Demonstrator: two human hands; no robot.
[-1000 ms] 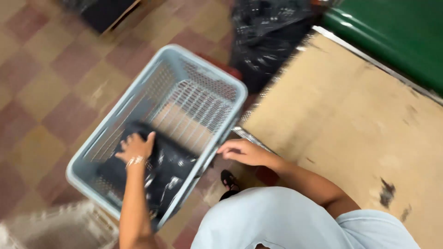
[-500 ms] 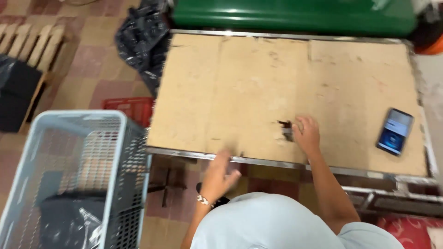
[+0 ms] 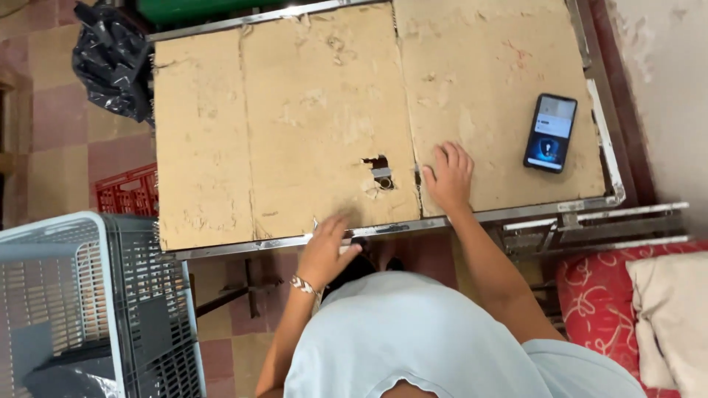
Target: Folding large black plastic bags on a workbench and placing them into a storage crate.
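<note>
Both hands have left the laundry basket (image 3: 96, 309) and come up to the table since the earlier frames. From the head camera, the right hand (image 3: 448, 177) lies flat, fingers spread and holding nothing, on the cardboard sheet (image 3: 295, 118) covering the metal-framed table (image 3: 472, 216). A torn hole (image 3: 379, 171) sits just beside its thumb; a phone (image 3: 551, 133) lies further out past its little finger. The left hand (image 3: 328, 247), blurred, hovers at the near edge of the cardboard, open and empty as far as can be told. The person appears to be settling or smoothing the cardboard; pressing it flat would call for both palms down.
</note>
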